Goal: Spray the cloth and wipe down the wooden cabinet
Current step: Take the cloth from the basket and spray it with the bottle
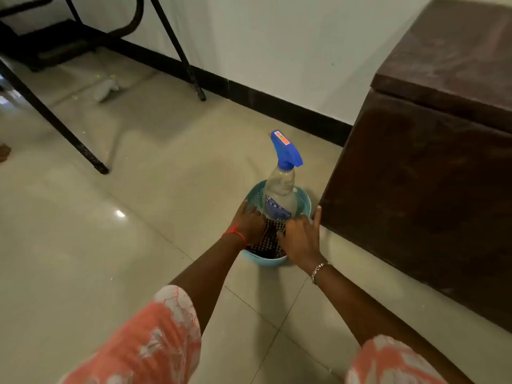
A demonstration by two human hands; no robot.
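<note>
Both hands are in the teal basket (266, 261) on the floor: left hand (248, 225) has fingers bent onto the checked cloth (267, 236), can't tell if it's pinching, and right hand (300, 236) is spread loose on the cloth, gripping nothing. Spray bottle (279, 195) stands upright behind the cloth in the same basket. Wooden cabinet (429, 176) is just right of the basket, against the wall.

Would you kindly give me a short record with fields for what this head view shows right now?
basket: round light-blue plastic basket on the tiled floor
bottle: clear spray bottle with blue trigger, upright in basket
cloth: black-and-white checked cloth, in basket
cabinet: dark brown wooden cabinet, right of basket
hands: left hand and right hand on cloth; grip unclear
</note>
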